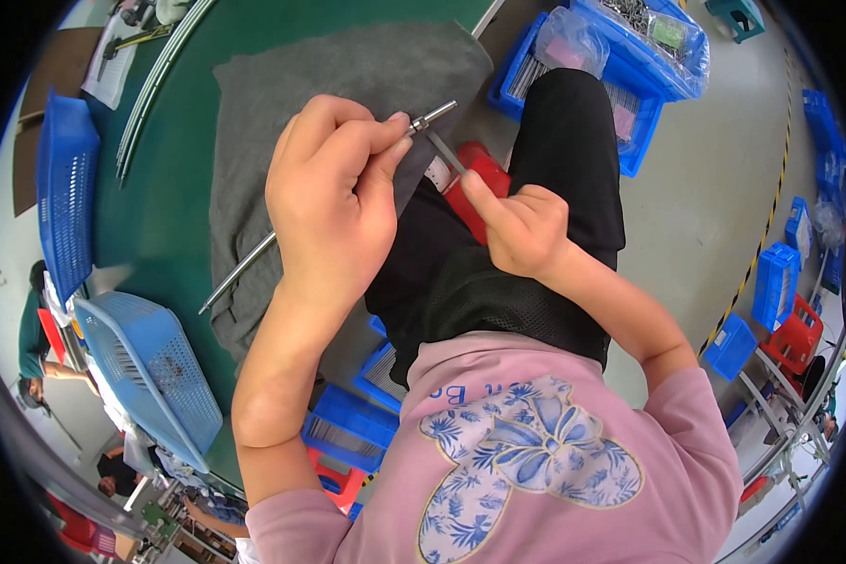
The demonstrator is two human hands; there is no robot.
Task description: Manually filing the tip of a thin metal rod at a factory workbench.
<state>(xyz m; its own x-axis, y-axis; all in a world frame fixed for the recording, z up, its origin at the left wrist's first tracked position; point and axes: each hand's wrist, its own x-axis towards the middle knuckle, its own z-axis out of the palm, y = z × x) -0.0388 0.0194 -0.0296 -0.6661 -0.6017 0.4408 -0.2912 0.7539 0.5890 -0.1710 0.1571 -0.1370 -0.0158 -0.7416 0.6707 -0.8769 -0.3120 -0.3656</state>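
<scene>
My left hand [334,188] is closed around a long, thin metal rod [240,271], pinching it near its stepped, collared upper end. That end sticks out past my thumb and fingertip, while the lower part slants down to the left behind my hand. In my right hand [526,226] is a narrow, flat grey file [447,152], with my index finger stretched along it. The file's tip lies close by the collar of the rod; whether the two touch I cannot tell. Beneath the rod, a grey cloth [282,103] covers part of the green table [174,226].
Several long rods [155,89] lie at the table's far left. Blue baskets [150,362] stand along the left edge. Blue bins [639,132] with metal parts are beyond my knee, and a red object [475,202] shows between my legs. Other people are at the far lower left.
</scene>
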